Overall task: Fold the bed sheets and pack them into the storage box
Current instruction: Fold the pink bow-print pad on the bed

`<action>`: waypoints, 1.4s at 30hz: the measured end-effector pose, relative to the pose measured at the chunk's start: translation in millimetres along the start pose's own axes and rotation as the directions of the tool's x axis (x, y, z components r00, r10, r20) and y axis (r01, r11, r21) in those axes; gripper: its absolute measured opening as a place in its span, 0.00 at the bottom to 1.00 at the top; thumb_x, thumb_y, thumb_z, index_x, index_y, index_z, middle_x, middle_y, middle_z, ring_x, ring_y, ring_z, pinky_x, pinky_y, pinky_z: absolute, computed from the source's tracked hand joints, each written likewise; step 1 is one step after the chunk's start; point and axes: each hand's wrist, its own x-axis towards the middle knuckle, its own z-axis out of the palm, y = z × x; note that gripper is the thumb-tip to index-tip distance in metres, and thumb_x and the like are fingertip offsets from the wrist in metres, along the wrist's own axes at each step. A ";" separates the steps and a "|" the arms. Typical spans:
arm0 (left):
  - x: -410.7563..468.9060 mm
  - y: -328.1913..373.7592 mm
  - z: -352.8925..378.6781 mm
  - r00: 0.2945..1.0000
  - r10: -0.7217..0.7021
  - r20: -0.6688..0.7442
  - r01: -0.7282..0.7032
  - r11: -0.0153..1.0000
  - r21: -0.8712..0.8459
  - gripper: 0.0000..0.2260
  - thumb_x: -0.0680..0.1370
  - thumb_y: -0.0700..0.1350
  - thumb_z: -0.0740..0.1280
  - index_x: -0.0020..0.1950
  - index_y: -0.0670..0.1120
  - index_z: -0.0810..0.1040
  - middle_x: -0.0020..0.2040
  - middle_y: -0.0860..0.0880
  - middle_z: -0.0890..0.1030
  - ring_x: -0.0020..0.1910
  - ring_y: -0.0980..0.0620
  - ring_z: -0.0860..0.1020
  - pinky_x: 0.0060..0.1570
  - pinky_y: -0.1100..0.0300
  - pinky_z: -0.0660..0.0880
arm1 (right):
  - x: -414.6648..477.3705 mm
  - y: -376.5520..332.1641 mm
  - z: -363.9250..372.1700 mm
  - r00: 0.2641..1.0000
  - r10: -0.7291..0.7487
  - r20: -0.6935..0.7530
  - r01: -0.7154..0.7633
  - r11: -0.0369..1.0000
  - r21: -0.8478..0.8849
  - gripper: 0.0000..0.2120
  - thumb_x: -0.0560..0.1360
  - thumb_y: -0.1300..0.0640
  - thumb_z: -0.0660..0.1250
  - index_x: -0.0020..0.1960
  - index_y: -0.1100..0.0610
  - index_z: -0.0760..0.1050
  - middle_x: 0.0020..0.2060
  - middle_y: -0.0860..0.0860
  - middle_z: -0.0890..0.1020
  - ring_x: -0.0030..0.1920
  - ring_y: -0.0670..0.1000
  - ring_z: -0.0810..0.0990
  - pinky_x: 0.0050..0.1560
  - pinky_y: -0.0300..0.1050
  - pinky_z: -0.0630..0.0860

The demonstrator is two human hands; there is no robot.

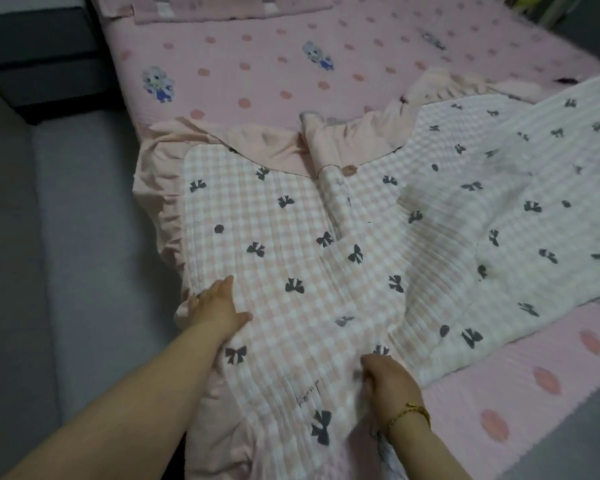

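A pink-and-white checked sheet (326,237) with dark bow prints and a pink ruffled border lies rumpled across the bed, spreading to the right. My left hand (215,306) rests on its near left edge, fingers curled around the ruffle. My right hand (387,375), with a gold bracelet on the wrist, pinches a fold of the same sheet near the bed's front. No storage box is in view.
The bed (257,64) is covered with a pink sheet with darker dots and cartoon figures. A folded pink cloth (229,8) lies at its head. Grey floor (32,254) runs along the left, with a dark piece of furniture (39,46) at the top left.
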 end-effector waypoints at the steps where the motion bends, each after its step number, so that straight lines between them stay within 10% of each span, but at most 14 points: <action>1: 19.1 -2.3 -7.2 0.999 0.020 0.043 -0.022 0.999 0.031 0.33 0.75 0.54 0.66 0.75 0.47 0.54 0.73 0.45 0.61 0.71 0.44 0.62 0.69 0.52 0.58 | 13.6 -3.1 6.8 0.997 0.048 -0.067 -0.048 0.999 -0.002 0.10 0.74 0.61 0.54 0.39 0.50 0.69 0.35 0.41 0.69 0.38 0.43 0.68 0.33 0.31 0.61; 7: 51.6 -9.4 -38.9 0.938 0.223 0.265 -0.218 0.975 -0.048 0.11 0.79 0.49 0.60 0.60 0.48 0.73 0.57 0.48 0.77 0.55 0.47 0.76 0.53 0.58 0.72 | 46.0 -60.7 -0.2 0.902 0.426 -0.073 -0.430 0.902 -0.049 0.05 0.75 0.59 0.61 0.42 0.51 0.71 0.41 0.47 0.75 0.42 0.48 0.73 0.43 0.37 0.67; 11: 69.8 -16.8 -108.2 0.938 0.348 0.004 -0.348 0.937 -0.036 0.07 0.80 0.49 0.60 0.51 0.48 0.75 0.48 0.45 0.79 0.48 0.44 0.77 0.42 0.58 0.68 | 59.1 -80.0 0.3 0.864 0.478 -0.157 -0.499 0.855 -0.142 0.17 0.50 0.62 0.82 0.36 0.57 0.82 0.38 0.54 0.85 0.37 0.57 0.84 0.41 0.56 0.79; 14: 110.2 -32.8 -187.6 0.914 0.252 -0.319 -0.309 0.940 -0.143 0.12 0.78 0.46 0.62 0.57 0.41 0.76 0.54 0.37 0.79 0.54 0.37 0.76 0.49 0.52 0.71 | 81.4 -102.2 -10.8 0.862 0.455 -0.223 -0.496 0.846 -0.193 0.11 0.62 0.54 0.71 0.43 0.56 0.83 0.47 0.55 0.84 0.46 0.59 0.84 0.70 0.55 0.57; 19: 185.0 -56.6 -254.7 0.854 0.172 -0.490 -0.178 0.983 0.034 0.14 0.79 0.46 0.59 0.57 0.40 0.76 0.53 0.32 0.78 0.52 0.34 0.76 0.54 0.50 0.69 | 122.9 -140.8 -24.4 0.877 0.476 0.067 -0.452 0.864 -0.220 0.27 0.73 0.46 0.52 0.70 0.54 0.66 0.70 0.55 0.62 0.66 0.63 0.70 0.72 0.56 0.39; 23: 229.1 -62.6 -242.2 0.895 0.185 -0.407 -0.065 0.954 0.293 0.12 0.79 0.45 0.60 0.57 0.40 0.77 0.53 0.35 0.79 0.54 0.37 0.76 0.54 0.53 0.68 | 170.5 -146.0 -4.5 0.791 0.468 0.394 -0.408 0.884 -0.229 0.29 0.80 0.44 0.46 0.76 0.48 0.36 0.74 0.51 0.34 0.74 0.56 0.34 0.69 0.65 0.36; 29: 255.6 -42.6 -209.5 0.991 0.106 0.086 -0.128 0.936 0.329 0.17 0.80 0.52 0.56 0.66 0.46 0.68 0.65 0.44 0.73 0.64 0.45 0.71 0.63 0.56 0.66 | 200.4 -131.2 7.6 0.641 0.426 0.638 -0.396 0.896 -0.201 0.31 0.79 0.43 0.50 0.75 0.47 0.37 0.73 0.50 0.32 0.74 0.55 0.32 0.70 0.65 0.38; 34: 289.2 3.4 -204.5 0.976 0.219 0.010 -0.211 0.925 0.316 0.29 0.75 0.60 0.62 0.73 0.53 0.60 0.69 0.51 0.70 0.69 0.49 0.67 0.73 0.47 0.47 | 210.1 -131.5 14.4 0.685 0.456 0.569 -0.390 0.888 -0.242 0.32 0.77 0.37 0.47 0.75 0.44 0.37 0.75 0.49 0.36 0.75 0.54 0.37 0.70 0.65 0.39; 37: 305.6 17.9 -195.4 0.953 0.284 0.108 -0.304 0.874 0.378 0.17 0.74 0.55 0.63 0.63 0.56 0.72 0.63 0.53 0.75 0.63 0.50 0.71 0.69 0.51 0.56 | 211.0 -129.4 15.9 0.633 0.487 0.602 -0.413 0.870 -0.269 0.36 0.71 0.31 0.41 0.75 0.43 0.37 0.74 0.49 0.35 0.75 0.53 0.36 0.70 0.65 0.37; 42: 325.9 19.6 -195.1 0.882 0.462 0.087 -0.437 0.736 0.518 0.17 0.75 0.60 0.62 0.60 0.56 0.76 0.67 0.53 0.69 0.68 0.50 0.63 0.66 0.54 0.49 | 222.2 -139.6 7.7 0.595 0.586 0.551 -0.564 0.792 -0.234 0.30 0.80 0.46 0.51 0.76 0.45 0.38 0.74 0.49 0.34 0.74 0.53 0.34 0.64 0.64 0.25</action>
